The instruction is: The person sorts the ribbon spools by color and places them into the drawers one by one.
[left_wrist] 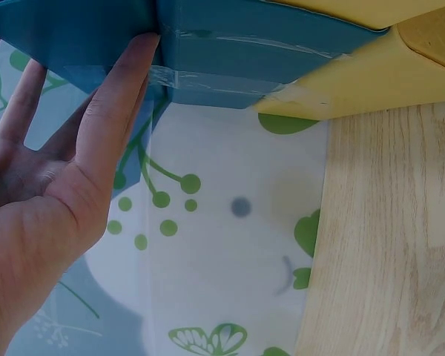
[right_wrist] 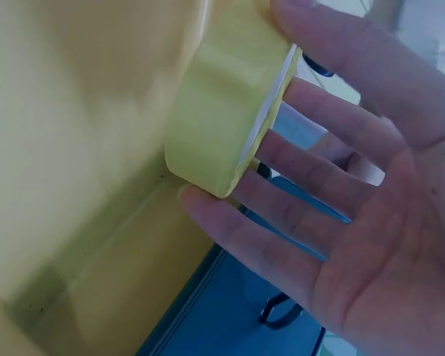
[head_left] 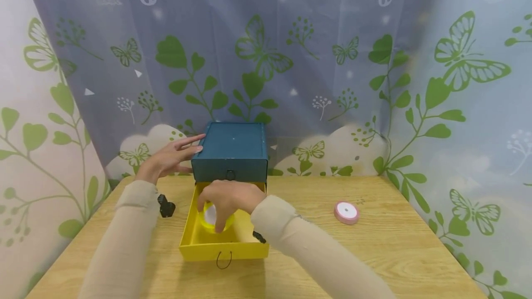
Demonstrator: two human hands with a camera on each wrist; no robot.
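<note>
My right hand [head_left: 230, 196] grips a roll of yellowish tape [right_wrist: 219, 104] by its rim, with the thumb on one side and the fingers on the other. The roll is tilted inside the pulled-out yellow drawer [head_left: 224, 252]; whether it touches the drawer floor I cannot tell. Behind it, the blue drawer box [head_left: 234, 141] stands on the table, its upper drawer closed. My left hand [head_left: 166, 159] rests against the box's left side, fingers extended, as the left wrist view also shows on the blue wall [left_wrist: 222, 48].
A pink-rimmed spool [head_left: 346, 212] with a white face lies on the wooden table [head_left: 374, 257] to the right. A black wrist-camera piece [head_left: 166, 206] shows by the left sleeve. Behind the table hangs a patterned curtain [head_left: 316, 105]. A black loop handle [head_left: 224, 260] hangs from the drawer front.
</note>
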